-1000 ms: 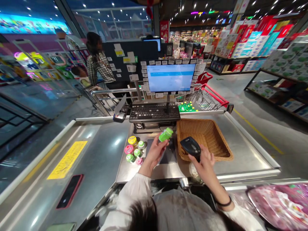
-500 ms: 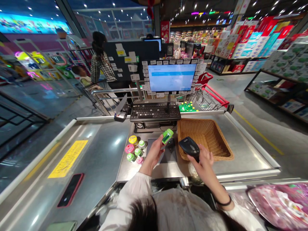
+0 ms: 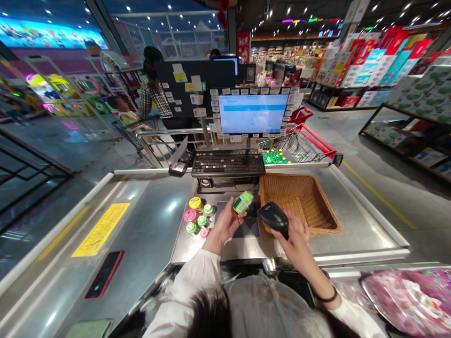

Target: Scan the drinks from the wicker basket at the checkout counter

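My left hand (image 3: pixel 225 221) is closed around a small green bottle (image 3: pixel 243 202), its barcode label turned up and to the right. In my right hand (image 3: pixel 295 234) is a black barcode scanner (image 3: pixel 273 217), its head facing the bottle across a short gap. Left of my left hand stand several small round containers: a yellow-lidded tub (image 3: pixel 195 203), a pink-lidded tub (image 3: pixel 190 216) and green-capped bottles (image 3: pixel 202 221). A dark pad (image 3: pixel 246 227) lies on the counter under the bottle. Just beyond the scanner is a wicker basket (image 3: pixel 310 202).
A keyboard (image 3: pixel 228 162) and a lit monitor (image 3: pixel 252 113) stand ahead. On the left metal counter lie a phone (image 3: pixel 104 275) and a yellow notice (image 3: pixel 101 230). A shopping cart (image 3: pixel 306 141) with green bottles is behind the counter. Pink packages (image 3: pixel 408 300) sit at lower right.
The green bottle has been turned, so its barcode now shows. The scanner has shifted slightly left, closer to the bottle.
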Available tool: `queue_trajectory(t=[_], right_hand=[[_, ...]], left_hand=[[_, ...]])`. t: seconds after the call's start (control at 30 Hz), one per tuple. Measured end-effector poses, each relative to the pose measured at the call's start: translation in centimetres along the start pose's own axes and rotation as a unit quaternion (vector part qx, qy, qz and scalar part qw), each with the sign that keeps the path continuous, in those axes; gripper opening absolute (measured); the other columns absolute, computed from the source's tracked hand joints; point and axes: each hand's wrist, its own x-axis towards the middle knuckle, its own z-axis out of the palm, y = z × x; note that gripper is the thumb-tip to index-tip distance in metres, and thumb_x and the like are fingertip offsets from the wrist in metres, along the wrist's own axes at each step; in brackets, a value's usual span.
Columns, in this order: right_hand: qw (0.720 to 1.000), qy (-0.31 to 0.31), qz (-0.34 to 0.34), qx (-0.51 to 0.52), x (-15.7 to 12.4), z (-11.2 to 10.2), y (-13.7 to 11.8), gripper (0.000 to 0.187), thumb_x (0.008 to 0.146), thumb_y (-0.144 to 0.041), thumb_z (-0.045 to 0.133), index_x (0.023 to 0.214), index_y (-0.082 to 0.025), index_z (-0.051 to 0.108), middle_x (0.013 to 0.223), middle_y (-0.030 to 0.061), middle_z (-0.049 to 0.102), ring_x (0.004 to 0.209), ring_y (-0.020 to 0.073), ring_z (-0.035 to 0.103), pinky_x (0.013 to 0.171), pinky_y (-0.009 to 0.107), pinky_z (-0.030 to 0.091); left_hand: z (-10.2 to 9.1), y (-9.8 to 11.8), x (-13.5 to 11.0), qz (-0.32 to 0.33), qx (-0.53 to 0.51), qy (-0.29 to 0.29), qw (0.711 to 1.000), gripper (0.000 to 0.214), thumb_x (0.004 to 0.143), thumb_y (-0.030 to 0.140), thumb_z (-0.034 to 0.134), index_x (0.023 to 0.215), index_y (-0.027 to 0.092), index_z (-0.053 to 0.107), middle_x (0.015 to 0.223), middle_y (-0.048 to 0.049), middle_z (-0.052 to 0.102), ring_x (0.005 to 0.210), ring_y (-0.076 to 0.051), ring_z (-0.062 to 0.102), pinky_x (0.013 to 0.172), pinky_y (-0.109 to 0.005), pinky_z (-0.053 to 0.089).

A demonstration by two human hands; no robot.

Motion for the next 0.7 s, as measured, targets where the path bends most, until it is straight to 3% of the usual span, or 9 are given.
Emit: queue_trajectory(t=[0.1, 0.17, 0.27, 0.37, 0.43, 0.57, 0.63, 0.7], right_hand=[[1.0, -0.003, 0.001, 0.004, -0.2, 0.0, 0.2, 0.058, 0.094, -0.062, 0.045, 0.136, -0.024, 0.059, 0.143, 0.0112, 0.06, 0.142, 0.0324, 0.044, 0.119, 0.059, 0.011], [1.0, -0.002, 0.001, 0.002, -0.3, 0.0, 0.2, 0.058, 0.094, -0.062, 0.045, 0.137, -0.025, 0.058, 0.144, 0.011, 0.059, 0.142, 0.0324, 0.043, 0.119, 0.059, 0.011], [1.0, 0.004, -0.003, -0.008, -0.5, 0.1, 0.3, 0.059, 0.094, -0.062, 0.044, 0.138, -0.025, 0.057, 0.143, 0.0115, 0.06, 0.142, 0.0326, 0.044, 0.119, 0.059, 0.013], [1.0, 0.009, -0.013, -0.012, -0.6, 0.2, 0.3, 0.058, 0.095, -0.062, 0.044, 0.137, -0.025, 0.058, 0.141, 0.0111, 0.06, 0.14, 0.0325, 0.046, 0.118, 0.059, 0.014], [1.0, 0.01, -0.019, -0.012, -0.6, 0.3, 0.2, 0.058, 0.095, -0.062, 0.043, 0.137, -0.025, 0.058, 0.141, 0.0113, 0.061, 0.139, 0.0324, 0.046, 0.118, 0.058, 0.014], [0.999, 0.005, -0.03, -0.011, -0.7, 0.5, 0.0, 0.058, 0.095, -0.062, 0.043, 0.137, -0.024, 0.058, 0.142, 0.0116, 0.06, 0.14, 0.0324, 0.045, 0.119, 0.057, 0.013], [0.999, 0.002, -0.034, -0.008, -0.6, 0.6, -0.2, 0.057, 0.095, -0.062, 0.044, 0.137, -0.026, 0.058, 0.143, 0.0106, 0.06, 0.141, 0.0321, 0.044, 0.119, 0.058, 0.012], [0.999, -0.003, -0.035, -0.008, -0.5, 0.7, -0.4, 0.056, 0.096, -0.061, 0.044, 0.137, -0.027, 0.058, 0.144, 0.0096, 0.059, 0.142, 0.0317, 0.044, 0.118, 0.058, 0.012]], left_hand=[[-0.4, -0.3, 0.0, 0.06, 0.088, -0.018, 0.994, 0.054, 0.079, 0.044, 0.083, 0.123, 0.023, 0.059, 0.102, -0.0022, 0.07, 0.073, -0.008, 0.065, 0.053, -0.015, 0.04], [-0.8, -0.6, 0.3, 0.163, 0.194, 0.0, 0.967, 0.061, 0.075, 0.038, 0.087, 0.126, 0.025, 0.056, 0.108, -0.0022, 0.07, 0.082, -0.01, 0.066, 0.063, -0.017, 0.046], [-1.7, -0.7, 1.0, 0.314, 0.37, 0.033, 0.874, 0.057, 0.081, 0.038, 0.08, 0.129, 0.025, 0.054, 0.114, -0.0039, 0.069, 0.092, -0.015, 0.068, 0.081, -0.026, 0.052], [-2.6, -0.5, 1.6, 0.375, 0.506, 0.037, 0.776, 0.051, 0.088, 0.038, 0.072, 0.134, 0.027, 0.053, 0.117, -0.0046, 0.07, 0.098, -0.02, 0.069, 0.09, -0.033, 0.053], [-3.0, -0.3, 1.8, 0.416, 0.556, 0.049, 0.718, 0.048, 0.089, 0.04, 0.073, 0.132, 0.027, 0.057, 0.127, -0.008, 0.068, 0.114, -0.025, 0.066, 0.101, -0.04, 0.05], [-3.1, -0.3, 1.5, 0.481, 0.623, 0.154, 0.597, 0.05, 0.078, 0.05, 0.083, 0.121, 0.029, 0.07, 0.152, -0.014, 0.05, 0.147, -0.039, 0.037, 0.121, -0.065, 0.024], [-3.0, -0.4, 1.3, 0.491, 0.639, 0.195, 0.559, 0.05, 0.074, 0.052, 0.085, 0.118, 0.032, 0.073, 0.157, -0.0141, 0.044, 0.152, -0.043, 0.026, 0.12, -0.075, 0.009], [-3.2, -0.5, 1.3, 0.499, 0.645, 0.209, 0.539, 0.049, 0.074, 0.054, 0.085, 0.117, 0.034, 0.075, 0.158, -0.0135, 0.043, 0.154, -0.044, 0.02, 0.118, -0.078, 0.002]])
